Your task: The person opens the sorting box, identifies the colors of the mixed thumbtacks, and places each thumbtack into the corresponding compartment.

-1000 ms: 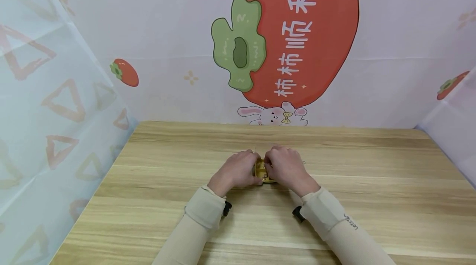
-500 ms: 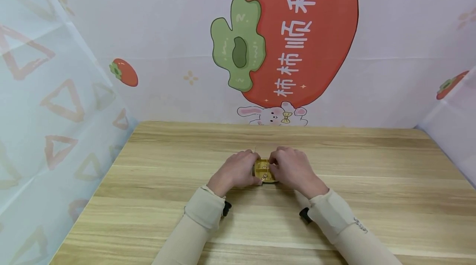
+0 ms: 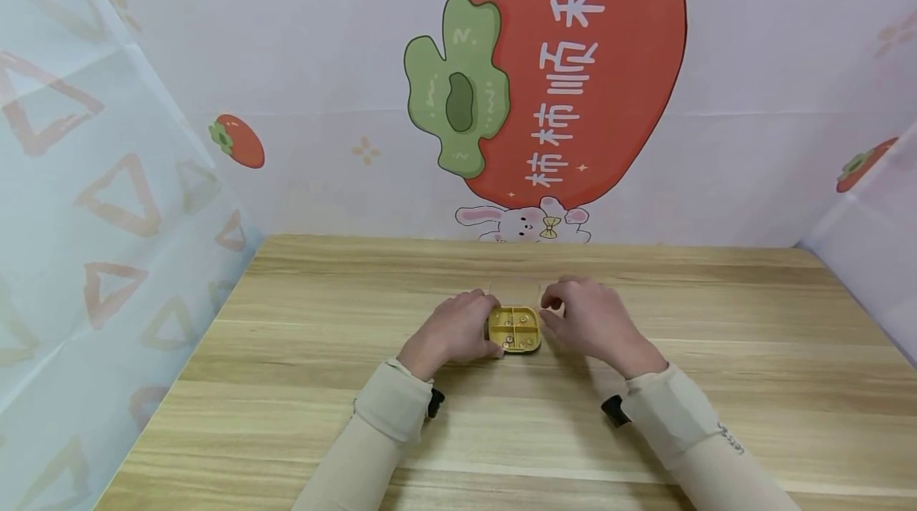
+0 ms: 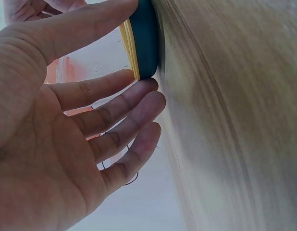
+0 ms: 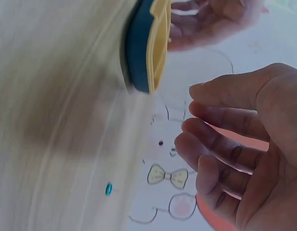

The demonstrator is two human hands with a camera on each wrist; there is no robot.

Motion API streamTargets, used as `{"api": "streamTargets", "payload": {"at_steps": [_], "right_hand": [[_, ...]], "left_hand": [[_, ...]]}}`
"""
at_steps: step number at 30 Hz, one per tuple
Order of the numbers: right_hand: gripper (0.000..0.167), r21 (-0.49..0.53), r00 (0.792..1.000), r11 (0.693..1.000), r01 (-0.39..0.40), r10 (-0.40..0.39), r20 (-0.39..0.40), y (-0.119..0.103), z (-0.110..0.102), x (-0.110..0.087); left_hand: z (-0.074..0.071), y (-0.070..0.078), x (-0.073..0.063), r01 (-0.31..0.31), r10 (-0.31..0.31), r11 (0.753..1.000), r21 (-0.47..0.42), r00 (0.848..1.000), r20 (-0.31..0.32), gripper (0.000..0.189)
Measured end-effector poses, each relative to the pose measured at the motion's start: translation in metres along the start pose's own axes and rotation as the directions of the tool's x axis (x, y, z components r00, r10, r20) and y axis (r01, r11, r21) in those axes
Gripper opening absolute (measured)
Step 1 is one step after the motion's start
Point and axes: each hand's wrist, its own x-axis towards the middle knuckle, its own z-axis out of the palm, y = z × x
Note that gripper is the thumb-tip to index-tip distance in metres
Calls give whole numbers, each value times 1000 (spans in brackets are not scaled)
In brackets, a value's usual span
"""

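Observation:
A small compartment box [image 3: 514,329] sits on the table, with a yellow insert divided into four and a dark teal outer shell [image 4: 146,43]. Small ring-like pieces [image 3: 523,320] lie inside its sections. My left hand [image 3: 454,328] holds the box at its left side, thumb on the near edge and index finger on the far one; the other fingers stretch past it. Just off the right edge is my right hand [image 3: 591,324], fingers loosely bent and nothing visible between them in the right wrist view. A small teal ring [image 5: 108,188] rests on the table beyond that hand.
Faint edges of what looks like a clear lid stand up behind the box. The wooden table [image 3: 344,431] reaches back to a printed wall hanging [image 3: 322,177] with persimmons and a rabbit; cloth panels close off both sides.
My right hand has drawn off the box to the right, uncovering its right-hand compartments. The left hand and the box have stayed in place.

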Motion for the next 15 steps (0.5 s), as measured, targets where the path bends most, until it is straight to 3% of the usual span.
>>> {"api": "streamTargets", "payload": {"at_steps": [8, 15], "right_hand": [[5, 11, 1000, 1000, -19, 19, -16, 26, -8, -2], [9, 15, 998, 999, -50, 50, 26, 48, -8, -2]], "left_hand": [[0, 0, 0, 1, -1, 1000, 7, 1000, -1, 67], [1, 0, 0, -4, 4, 1000, 4, 1000, -10, 65]]}}
